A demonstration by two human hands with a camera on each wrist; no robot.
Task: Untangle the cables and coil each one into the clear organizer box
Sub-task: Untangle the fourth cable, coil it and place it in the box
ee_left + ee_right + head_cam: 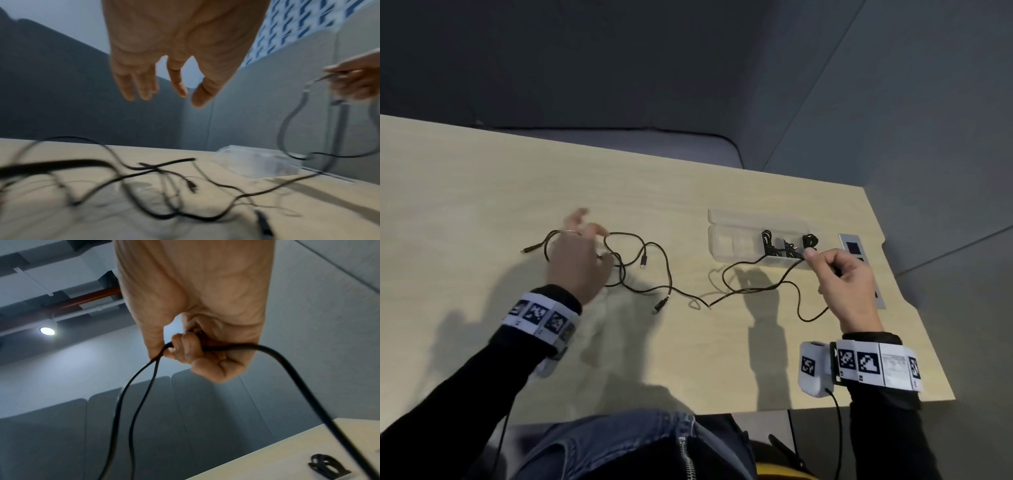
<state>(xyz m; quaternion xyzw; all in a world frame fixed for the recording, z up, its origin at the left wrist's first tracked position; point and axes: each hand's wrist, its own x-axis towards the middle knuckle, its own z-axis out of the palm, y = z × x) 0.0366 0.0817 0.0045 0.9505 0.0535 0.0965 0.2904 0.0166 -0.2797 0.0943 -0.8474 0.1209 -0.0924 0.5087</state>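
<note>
A tangle of thin black cables (635, 265) lies on the light wooden table (482, 205), left of centre, with loose plugs sticking out. My left hand (578, 253) hovers over the tangle (156, 181) with fingers (144, 84) spread and holding nothing. My right hand (839, 274) is raised near the clear organizer box (736, 245) and grips a black cable (287, 363) in curled fingers (185, 350). That cable (756, 291) trails down in loops to the table and leads towards the tangle. Coiled black cables (784, 245) lie in the box's right part.
The box (257, 162) has its lid open at the back. A grey panel with dark squares (859, 260) lies by the table's right edge, partly behind my right hand. Grey upholstered seating stands beyond the far edge. The near table edge is close to my body.
</note>
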